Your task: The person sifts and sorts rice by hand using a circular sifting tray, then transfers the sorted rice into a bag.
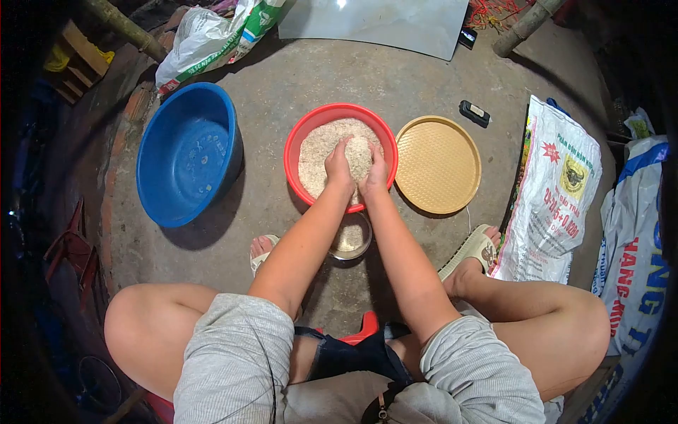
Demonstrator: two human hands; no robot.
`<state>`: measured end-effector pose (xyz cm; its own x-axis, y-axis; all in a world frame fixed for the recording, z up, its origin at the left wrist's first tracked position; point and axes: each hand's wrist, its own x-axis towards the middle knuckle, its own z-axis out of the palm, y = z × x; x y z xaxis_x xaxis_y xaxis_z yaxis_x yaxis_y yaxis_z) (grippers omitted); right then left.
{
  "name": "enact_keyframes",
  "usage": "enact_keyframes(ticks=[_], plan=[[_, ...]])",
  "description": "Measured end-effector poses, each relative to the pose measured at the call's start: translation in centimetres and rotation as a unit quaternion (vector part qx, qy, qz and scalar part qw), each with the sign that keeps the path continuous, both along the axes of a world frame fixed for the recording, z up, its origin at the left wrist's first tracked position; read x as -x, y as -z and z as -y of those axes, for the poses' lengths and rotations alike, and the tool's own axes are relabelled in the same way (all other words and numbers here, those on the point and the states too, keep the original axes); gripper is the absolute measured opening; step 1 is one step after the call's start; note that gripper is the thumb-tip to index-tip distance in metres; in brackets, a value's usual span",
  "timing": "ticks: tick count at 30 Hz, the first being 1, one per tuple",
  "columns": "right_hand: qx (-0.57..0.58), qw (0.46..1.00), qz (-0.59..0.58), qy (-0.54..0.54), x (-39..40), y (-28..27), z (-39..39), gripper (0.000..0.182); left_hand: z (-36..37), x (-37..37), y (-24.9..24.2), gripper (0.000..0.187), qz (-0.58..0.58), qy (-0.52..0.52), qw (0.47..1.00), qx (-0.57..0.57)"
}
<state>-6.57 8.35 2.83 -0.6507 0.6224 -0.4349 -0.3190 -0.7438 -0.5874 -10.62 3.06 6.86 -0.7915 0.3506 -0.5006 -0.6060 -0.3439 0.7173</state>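
A red basin (291, 185) holds a pale, grain-like material (319, 152) in the middle of the view. My left hand (339, 164) and my right hand (376, 168) are inside it, cupped side by side around a heap of the grains (359, 157). The fingers curve up around the heap, and the wrists cross the basin's near rim. Just below that rim, a small round bowl (351, 247) with some pale contents is partly hidden by the basin and my forearms. To the right, a round golden tray (438, 164) lies beside the basin.
A large blue tub (191, 159) sits tilted at left. White printed sacks (554, 191) lie at right, another sack (212, 42) at upper left. A grey sheet (374, 25) is at the far side. A small black device (474, 114) rests behind the tray. Sandalled feet flank the bowl.
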Motion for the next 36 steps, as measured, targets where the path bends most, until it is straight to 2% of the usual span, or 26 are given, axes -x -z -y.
enact_keyframes(ticks=[1, 2, 4, 6, 8, 9, 11, 14, 21, 25, 29, 32, 36], plan=[[0.06, 0.997, -0.049, 0.011, 0.1, -0.1, 0.1, 0.04, 0.1, 0.0, -0.2, 0.034, 0.029, -0.001, 0.999, -0.019], [0.06, 0.997, -0.049, 0.011, 0.0, -0.2, 0.3, 0.04, 0.2, -0.1, -0.3, 0.035, 0.058, -0.002, 0.998, -0.039], [0.16, 0.982, -0.092, 0.032, -0.3, -0.7, 1.1, 0.04, 0.4, -0.4, -0.5, 0.034, 0.059, -0.033, 0.998, -0.017], [0.157, 0.984, -0.07, 0.045, -0.2, -2.7, 1.9, 0.039, 0.7, -0.3, -0.2, 0.033, 0.061, -0.066, 0.996, 0.004], [0.155, 0.985, -0.047, 0.059, -0.2, -3.1, 2.2, 0.039, 1.2, 0.1, 0.3, 0.039, 0.088, -0.026, 0.993, -0.072], [0.144, 0.986, -0.067, 0.051, 0.0, -3.3, 2.1, 0.038, 1.3, 0.3, 0.6, 0.039, 0.088, -0.027, 0.993, -0.071], [0.135, 0.986, -0.089, 0.045, 0.4, -3.8, 2.0, 0.038, 1.4, 0.6, -0.3, 0.036, 0.138, -0.042, 0.979, -0.143], [0.081, 0.993, -0.086, 0.032, 1.3, -4.0, 1.7, 0.037, 1.3, 0.8, -1.7, 0.036, 0.128, -0.039, 0.971, -0.2], [0.032, 0.995, -0.084, 0.032, 2.5, -4.9, 1.4, 0.034, 1.1, 1.6, -3.8, 0.037, 0.125, -0.053, 0.97, -0.203], [-0.006, 0.997, -0.062, 0.037, 1.7, -7.6, 1.1, 0.034, 0.3, 1.2, -4.9, 0.036, 0.124, -0.05, 0.972, -0.195], [-0.008, 0.996, -0.069, 0.056, 1.1, -8.4, 0.0, 0.035, -1.3, 1.0, -4.7, 0.043, 0.118, -0.05, 0.971, -0.203], [0.002, 0.995, -0.058, 0.08, 0.9, -7.6, -1.5, 0.036, -2.6, 0.6, -4.7, 0.043, 0.144, -0.033, 0.961, -0.232], [0.015, 0.99, -0.091, 0.103, -0.3, -7.5, -3.5, 0.036, -4.9, -0.3, -4.3, 0.04, 0.133, 0.001, 0.968, -0.213]])
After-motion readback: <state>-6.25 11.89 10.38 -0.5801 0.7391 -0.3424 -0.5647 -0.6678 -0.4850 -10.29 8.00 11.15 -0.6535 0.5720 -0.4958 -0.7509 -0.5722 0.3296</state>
